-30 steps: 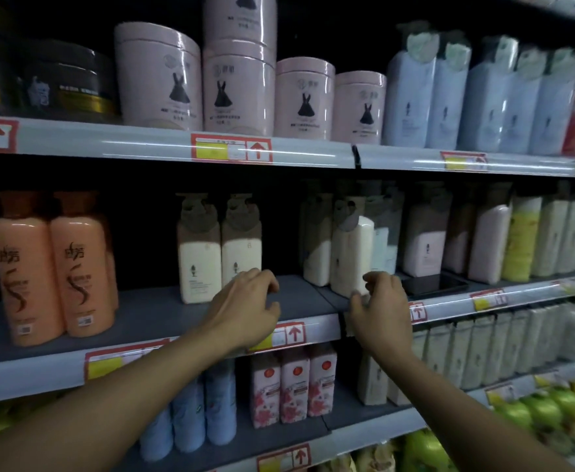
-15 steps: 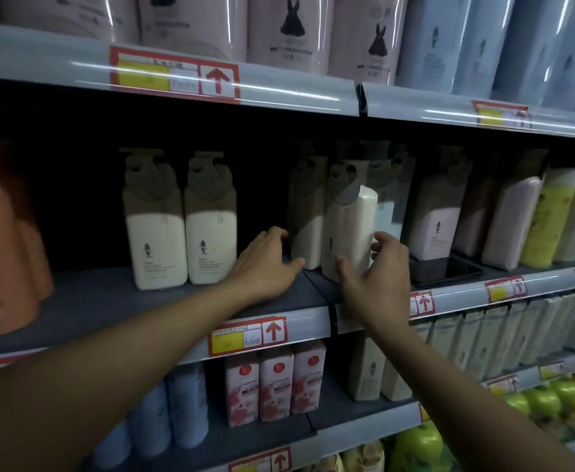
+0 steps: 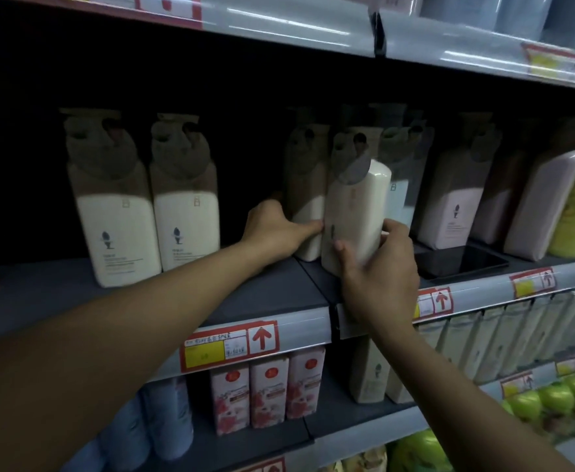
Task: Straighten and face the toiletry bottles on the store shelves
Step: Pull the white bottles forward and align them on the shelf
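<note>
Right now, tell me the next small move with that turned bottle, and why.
Probably twist the turned bottle with the right hand until its label faces out. It shows a corner edge, while the two bottles on the left face front. The left hand steadies the neighbour bottle.

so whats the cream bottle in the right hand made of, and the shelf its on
Cream bottle: looks like smooth, semi-gloss plastic, with a soft highlight down its rounded edge; a brown printed sleeve or wrap seems to cover its top. Shelf: probably painted metal, matt dark grey, flat and thin-edged, though the look leaves this open.
</note>
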A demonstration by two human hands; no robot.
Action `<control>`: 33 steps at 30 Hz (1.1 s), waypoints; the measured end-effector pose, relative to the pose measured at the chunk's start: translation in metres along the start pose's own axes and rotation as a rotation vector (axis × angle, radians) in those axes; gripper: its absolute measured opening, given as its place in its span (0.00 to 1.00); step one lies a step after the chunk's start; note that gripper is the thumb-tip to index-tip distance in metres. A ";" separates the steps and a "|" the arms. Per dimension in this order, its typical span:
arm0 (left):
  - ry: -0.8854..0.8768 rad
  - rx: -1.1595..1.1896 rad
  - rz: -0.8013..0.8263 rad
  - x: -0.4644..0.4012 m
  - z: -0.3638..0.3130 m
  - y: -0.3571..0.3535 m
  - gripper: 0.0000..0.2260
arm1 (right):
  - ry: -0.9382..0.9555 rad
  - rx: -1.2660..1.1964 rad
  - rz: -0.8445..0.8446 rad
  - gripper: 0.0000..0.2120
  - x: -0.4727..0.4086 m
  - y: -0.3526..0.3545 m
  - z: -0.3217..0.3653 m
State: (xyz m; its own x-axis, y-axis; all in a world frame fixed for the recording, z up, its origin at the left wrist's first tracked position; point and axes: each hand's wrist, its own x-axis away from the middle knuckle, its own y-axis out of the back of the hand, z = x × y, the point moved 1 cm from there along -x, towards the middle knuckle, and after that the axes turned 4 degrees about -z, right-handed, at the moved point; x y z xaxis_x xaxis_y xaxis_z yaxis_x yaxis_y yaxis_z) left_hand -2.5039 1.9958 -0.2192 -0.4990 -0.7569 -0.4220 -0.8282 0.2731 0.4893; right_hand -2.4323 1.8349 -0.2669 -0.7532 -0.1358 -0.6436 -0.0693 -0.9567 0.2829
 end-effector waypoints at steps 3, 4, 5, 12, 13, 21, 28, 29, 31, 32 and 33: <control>0.021 -0.072 -0.025 0.006 -0.006 0.007 0.34 | -0.002 -0.022 0.020 0.27 -0.001 0.002 0.000; 0.026 -0.103 -0.033 0.010 -0.009 0.010 0.33 | -0.006 -0.038 0.032 0.26 -0.002 0.003 -0.001; 0.030 -0.133 -0.040 0.014 -0.011 0.014 0.33 | -0.010 -0.054 0.048 0.25 -0.002 0.005 -0.001; -0.023 -0.258 -0.138 0.055 -0.017 0.039 0.37 | 0.035 -0.167 0.211 0.18 0.001 0.033 0.003; -0.025 -0.264 -0.147 0.062 -0.017 0.043 0.37 | 0.054 -0.171 0.245 0.16 0.003 0.037 0.005; -0.002 -0.256 -0.222 0.107 -0.008 0.093 0.39 | 0.128 -0.215 0.427 0.18 0.021 0.044 0.032; 0.031 -0.281 -0.334 0.132 0.013 0.139 0.36 | 0.160 -0.273 0.538 0.21 0.048 0.026 0.068; 0.039 -0.294 -0.346 0.134 0.015 0.146 0.37 | 0.160 -0.282 0.547 0.21 0.052 0.023 0.074; 0.053 -0.305 -0.359 0.136 0.022 0.158 0.37 | 0.165 -0.289 0.558 0.24 0.059 0.016 0.085; 0.058 -0.303 -0.364 0.137 0.026 0.164 0.37 | 0.170 -0.289 0.564 0.24 0.062 0.012 0.089; 0.063 -0.301 -0.368 0.138 0.030 0.169 0.37 | 0.174 -0.292 0.574 0.24 0.066 0.008 0.094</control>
State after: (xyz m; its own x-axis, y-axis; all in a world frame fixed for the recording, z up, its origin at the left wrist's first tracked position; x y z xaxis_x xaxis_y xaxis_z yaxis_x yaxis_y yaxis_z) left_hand -2.7205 1.9552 -0.2170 -0.1627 -0.8083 -0.5659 -0.8313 -0.1967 0.5199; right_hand -2.5437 1.8425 -0.2399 -0.4995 -0.6604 -0.5607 0.5093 -0.7474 0.4266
